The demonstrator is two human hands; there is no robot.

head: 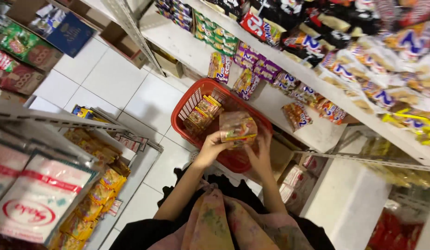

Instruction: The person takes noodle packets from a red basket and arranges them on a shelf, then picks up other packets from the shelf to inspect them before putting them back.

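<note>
Red plastic makes up the shopping basket point(189, 104), which sits on the white tile floor against the lower white shelf point(187, 44). Just above the basket's near rim, both hands hold one clear-wrapped bundle of snack packets point(238, 126), yellow and orange inside. The left hand point(212, 147) clasps the bundle's near left corner, fingers curled over its edge. The right hand point(260, 155) cups its right underside, palm against the wrap. Inside the basket, beyond the bundle, lie more orange snack packs point(203, 111). The bundle blocks part of the basket's inside, and blur makes its printing unreadable. Right fingertips are hidden behind the wrap. Beside the basket, the shelf's packets point(245, 83) in purple and orange blur together toward the right edge.
</note>
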